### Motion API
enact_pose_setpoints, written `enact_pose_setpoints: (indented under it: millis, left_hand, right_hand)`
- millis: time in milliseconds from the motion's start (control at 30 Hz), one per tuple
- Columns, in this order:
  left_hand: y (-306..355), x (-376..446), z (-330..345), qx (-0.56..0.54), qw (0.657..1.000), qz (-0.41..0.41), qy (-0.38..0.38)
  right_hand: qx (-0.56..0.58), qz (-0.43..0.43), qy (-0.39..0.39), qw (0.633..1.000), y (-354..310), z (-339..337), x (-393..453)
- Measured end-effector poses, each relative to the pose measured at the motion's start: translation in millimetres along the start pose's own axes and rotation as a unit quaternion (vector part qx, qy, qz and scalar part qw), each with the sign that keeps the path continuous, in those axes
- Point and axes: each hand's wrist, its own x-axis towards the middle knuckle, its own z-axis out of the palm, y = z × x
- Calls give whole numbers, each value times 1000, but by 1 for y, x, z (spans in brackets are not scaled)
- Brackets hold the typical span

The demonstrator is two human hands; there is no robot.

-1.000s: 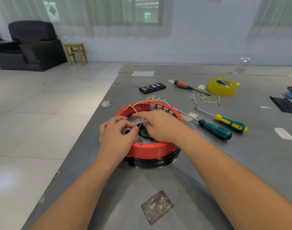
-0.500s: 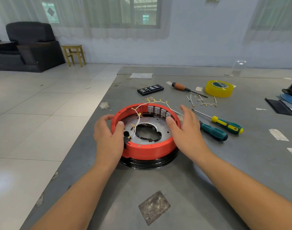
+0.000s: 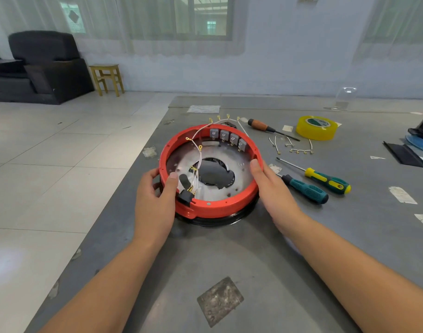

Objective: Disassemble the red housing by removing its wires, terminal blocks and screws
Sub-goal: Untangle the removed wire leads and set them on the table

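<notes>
Both hands have closed in: left hand (image 3: 155,203) and right hand (image 3: 275,193) clasp the red housing (image 3: 215,207); keep your thumbs over its rim, clear of the wires (image 3: 198,162).

Both hands (image 3: 155,200) hold the red housing (image 3: 213,207) (wires (image 3: 198,159) inside).

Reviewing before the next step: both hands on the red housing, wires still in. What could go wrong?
1. Turning or lifting the red housing may snag the loose white wires draped over its rim.
2. The left hand thumb sits beside the black connector; it could strain those terminals.
3. The teal screwdriver lies close to the right hand; it could get knocked.
</notes>
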Motion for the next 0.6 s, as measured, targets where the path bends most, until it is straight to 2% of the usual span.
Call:
enact_pose_setpoints:
  millis: [67,167,267,333,400,500,600]
  left_hand:
    - [0,-1,2,16,1000,11,2]
    - [7,-5,3,24,999,-11,-29]
    - [8,-5,7,-115,985,-41,-119]
    - [9,-5,9,-187,960,-82,-192]
    - [8,-6,9,-201,945,-109,-236]
    - [4,-4,9,-215,939,-132,-234]
    - [3,-1,12,-246,932,-173,-201]
  right_hand:
    - [89,8,-20,996,1,0,8]
    - [229,40,-55,971,7,-1,21]
    - [287,32,-45,956,12,1,29]
    - [304,19,-27,952,14,4,34]
    - [299,6,2,954,15,7,38]
    - [266,-19,36,963,16,10,39]
    - [237,-31,62,969,19,9,39]
